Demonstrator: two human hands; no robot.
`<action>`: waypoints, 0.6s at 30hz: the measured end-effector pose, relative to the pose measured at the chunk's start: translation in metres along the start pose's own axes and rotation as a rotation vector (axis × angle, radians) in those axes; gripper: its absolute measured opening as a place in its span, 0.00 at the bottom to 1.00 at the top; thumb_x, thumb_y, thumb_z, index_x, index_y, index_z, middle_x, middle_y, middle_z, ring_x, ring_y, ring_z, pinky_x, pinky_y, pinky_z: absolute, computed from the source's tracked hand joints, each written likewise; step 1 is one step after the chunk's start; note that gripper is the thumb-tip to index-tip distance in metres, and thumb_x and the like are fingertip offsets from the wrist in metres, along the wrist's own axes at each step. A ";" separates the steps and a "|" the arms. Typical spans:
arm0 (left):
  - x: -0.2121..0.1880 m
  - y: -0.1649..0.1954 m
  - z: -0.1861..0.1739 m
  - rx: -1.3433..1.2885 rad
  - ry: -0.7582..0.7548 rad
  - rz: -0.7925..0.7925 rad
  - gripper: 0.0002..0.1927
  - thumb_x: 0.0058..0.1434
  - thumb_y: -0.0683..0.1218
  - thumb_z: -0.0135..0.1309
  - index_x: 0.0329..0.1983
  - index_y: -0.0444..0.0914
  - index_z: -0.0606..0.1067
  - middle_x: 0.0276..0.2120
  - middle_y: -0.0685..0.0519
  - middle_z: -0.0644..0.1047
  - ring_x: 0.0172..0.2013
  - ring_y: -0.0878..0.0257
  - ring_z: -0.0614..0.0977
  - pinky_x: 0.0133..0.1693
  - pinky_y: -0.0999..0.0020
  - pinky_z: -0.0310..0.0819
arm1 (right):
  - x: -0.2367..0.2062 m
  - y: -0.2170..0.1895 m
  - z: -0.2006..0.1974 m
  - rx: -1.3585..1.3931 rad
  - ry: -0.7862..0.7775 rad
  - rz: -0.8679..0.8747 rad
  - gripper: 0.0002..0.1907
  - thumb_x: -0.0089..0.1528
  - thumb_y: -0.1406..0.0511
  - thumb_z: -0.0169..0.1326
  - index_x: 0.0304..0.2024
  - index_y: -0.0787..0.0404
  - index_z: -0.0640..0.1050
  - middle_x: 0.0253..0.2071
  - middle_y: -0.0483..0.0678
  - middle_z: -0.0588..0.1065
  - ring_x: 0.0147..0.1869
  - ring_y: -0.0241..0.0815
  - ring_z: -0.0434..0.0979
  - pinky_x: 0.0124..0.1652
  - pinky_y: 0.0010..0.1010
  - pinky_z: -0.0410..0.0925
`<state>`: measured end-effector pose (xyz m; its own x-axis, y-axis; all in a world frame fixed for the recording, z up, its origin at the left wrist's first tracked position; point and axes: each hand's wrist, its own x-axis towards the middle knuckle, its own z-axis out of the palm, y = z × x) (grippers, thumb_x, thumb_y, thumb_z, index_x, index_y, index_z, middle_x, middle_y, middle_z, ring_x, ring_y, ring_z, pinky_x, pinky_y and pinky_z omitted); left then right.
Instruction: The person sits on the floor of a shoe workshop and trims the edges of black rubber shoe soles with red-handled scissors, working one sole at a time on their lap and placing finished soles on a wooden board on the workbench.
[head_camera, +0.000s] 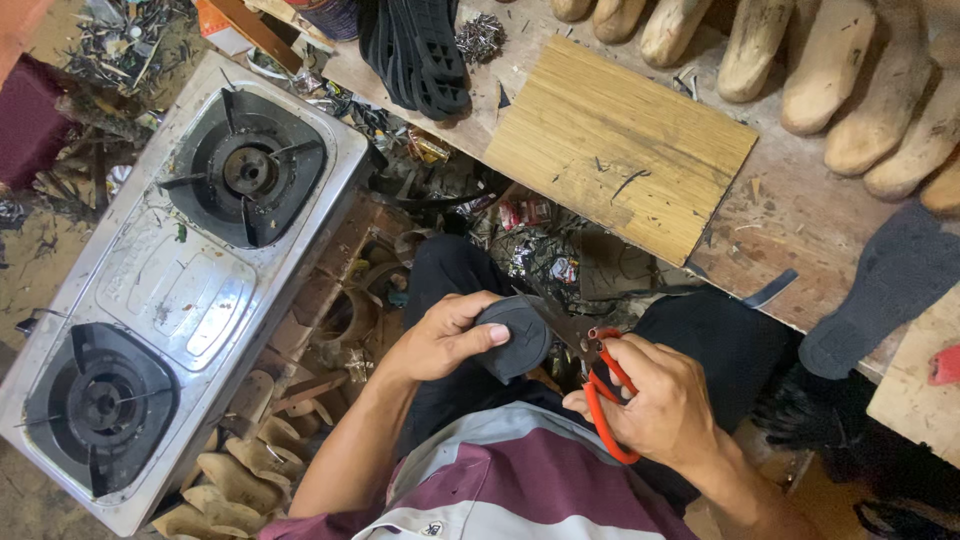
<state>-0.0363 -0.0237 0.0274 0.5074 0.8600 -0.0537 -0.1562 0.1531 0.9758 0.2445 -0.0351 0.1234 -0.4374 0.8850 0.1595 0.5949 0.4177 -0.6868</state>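
My left hand (445, 335) grips a dark rubber sole piece (517, 335) over my lap, thumb on its top face. My right hand (660, 400) holds red-handled scissors (603, 385), fingers through the loops. The dark blades reach up and left against the edge of the sole piece. Both hands hover above my black trousers, just in front of the workbench.
A two-burner steel gas stove (180, 280) lies at the left. A wooden board (620, 145) rests on the workbench (800, 220), with wooden shoe lasts (830, 70) behind it. Black soles (420, 50) stack at the top; a grey sole (890, 290) lies right. Scraps litter the floor.
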 end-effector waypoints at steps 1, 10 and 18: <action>0.000 0.001 0.000 0.010 -0.013 0.010 0.14 0.71 0.46 0.54 0.53 0.31 0.76 0.42 0.52 0.82 0.42 0.67 0.81 0.46 0.70 0.77 | 0.001 0.000 -0.001 -0.009 -0.002 -0.005 0.31 0.42 0.54 0.74 0.40 0.66 0.78 0.27 0.48 0.76 0.25 0.46 0.76 0.28 0.35 0.68; 0.002 0.018 -0.007 0.081 -0.056 -0.029 0.13 0.70 0.45 0.55 0.52 0.32 0.78 0.38 0.50 0.83 0.39 0.67 0.83 0.42 0.70 0.79 | -0.001 0.001 -0.008 -0.023 -0.043 0.013 0.27 0.43 0.55 0.75 0.34 0.63 0.78 0.24 0.47 0.75 0.24 0.46 0.77 0.25 0.36 0.68; 0.007 0.053 -0.022 0.251 -0.180 0.031 0.13 0.70 0.45 0.55 0.52 0.33 0.77 0.39 0.48 0.84 0.39 0.64 0.85 0.42 0.69 0.78 | -0.004 0.003 -0.025 -0.031 -0.118 -0.026 0.26 0.41 0.56 0.74 0.35 0.63 0.79 0.23 0.49 0.75 0.22 0.49 0.77 0.23 0.36 0.68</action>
<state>-0.0600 0.0017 0.0744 0.6510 0.7590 -0.0067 0.0288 -0.0158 0.9995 0.2654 -0.0321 0.1385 -0.5281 0.8443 0.0912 0.6019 0.4479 -0.6612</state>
